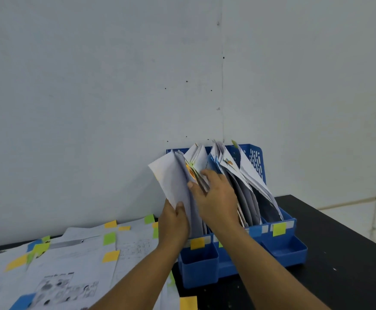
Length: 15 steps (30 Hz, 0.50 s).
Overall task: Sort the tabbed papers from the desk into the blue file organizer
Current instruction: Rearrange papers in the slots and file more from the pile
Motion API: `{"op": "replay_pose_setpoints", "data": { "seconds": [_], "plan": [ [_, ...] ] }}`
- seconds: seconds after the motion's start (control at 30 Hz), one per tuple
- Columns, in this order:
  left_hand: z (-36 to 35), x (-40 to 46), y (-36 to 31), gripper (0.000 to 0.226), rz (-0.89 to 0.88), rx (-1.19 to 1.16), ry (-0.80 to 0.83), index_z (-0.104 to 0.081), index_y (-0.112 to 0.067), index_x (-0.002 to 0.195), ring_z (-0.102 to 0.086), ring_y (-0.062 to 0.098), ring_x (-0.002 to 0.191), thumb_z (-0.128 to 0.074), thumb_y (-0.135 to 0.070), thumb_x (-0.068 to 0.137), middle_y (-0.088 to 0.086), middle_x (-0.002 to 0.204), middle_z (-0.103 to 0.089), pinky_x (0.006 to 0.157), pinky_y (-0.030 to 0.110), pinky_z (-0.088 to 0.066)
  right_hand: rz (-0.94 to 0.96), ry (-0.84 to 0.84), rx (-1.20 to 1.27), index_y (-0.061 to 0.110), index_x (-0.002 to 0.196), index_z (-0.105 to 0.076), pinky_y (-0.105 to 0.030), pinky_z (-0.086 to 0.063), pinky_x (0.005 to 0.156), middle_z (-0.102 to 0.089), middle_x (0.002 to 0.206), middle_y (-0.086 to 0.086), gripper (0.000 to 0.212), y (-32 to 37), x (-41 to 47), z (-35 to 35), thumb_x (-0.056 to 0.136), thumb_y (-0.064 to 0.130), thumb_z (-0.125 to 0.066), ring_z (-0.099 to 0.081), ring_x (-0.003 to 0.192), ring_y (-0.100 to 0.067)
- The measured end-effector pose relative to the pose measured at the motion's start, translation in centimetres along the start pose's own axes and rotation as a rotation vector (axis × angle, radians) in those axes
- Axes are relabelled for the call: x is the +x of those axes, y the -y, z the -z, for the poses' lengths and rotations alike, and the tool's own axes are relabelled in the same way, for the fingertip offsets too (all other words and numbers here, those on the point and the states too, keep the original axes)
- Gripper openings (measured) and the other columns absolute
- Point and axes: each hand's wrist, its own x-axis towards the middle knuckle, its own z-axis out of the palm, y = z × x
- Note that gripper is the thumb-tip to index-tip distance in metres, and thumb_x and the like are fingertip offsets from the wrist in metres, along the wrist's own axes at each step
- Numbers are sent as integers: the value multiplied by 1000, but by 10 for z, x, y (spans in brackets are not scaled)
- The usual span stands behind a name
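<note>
left hand [174, 217] grips the near lower edge of a white sheet [169, 177], thumb curled over it, sheet standing on end, long axis up and tilted left. it sits at the leftmost slot of the blue file organizer [281, 245], orange-labelled. right hand [216, 193] is just right of it, fingers spread, pressing the filed papers [245, 175] rightward to open a gap. slot lies straight below the sheet; left hand nearer. more tabbed papers [71, 260] lie on the desk [343, 253], near left.
</note>
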Motion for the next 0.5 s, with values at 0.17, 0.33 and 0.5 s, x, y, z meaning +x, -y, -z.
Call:
{"op": "replay_pose_setpoints", "data": {
  "seconds": [0.17, 0.33, 0.5],
  "plan": [
    [29, -17, -3, 19, 16, 18, 154, -60, -30, 113, -64, 6, 87, -55, -25, 95, -12, 97, -68, 64, 18, -49, 97, 40, -68, 27, 134, -53, -32, -52, 78, -50, 134, 6, 48, 6, -12, -14, 92, 47, -63, -62, 98, -17],
    [71, -36, 14, 50, 133, 81, 213, -47, -30, 136, -50, 12, 126, -64, -22, 89, -15, 130, -51, 95, 25, -41, 128, 105, -107, 31, 137, -50, -39, -56, 74, -40, 142, 6, 54, 9, -31, -30, 90, 55, -62, -64, 94, -18],
    [133, -59, 39, 63, 164, 250, 124, -41, -25, 144, -47, 8, 129, -68, -28, 88, -8, 141, -52, 99, 23, -36, 205, 34, -100, 18, 131, -59, -39, -54, 81, -45, 138, -10, 49, 17, -65, -44, 89, 42, -70, -54, 110, -25]
  ]
}}
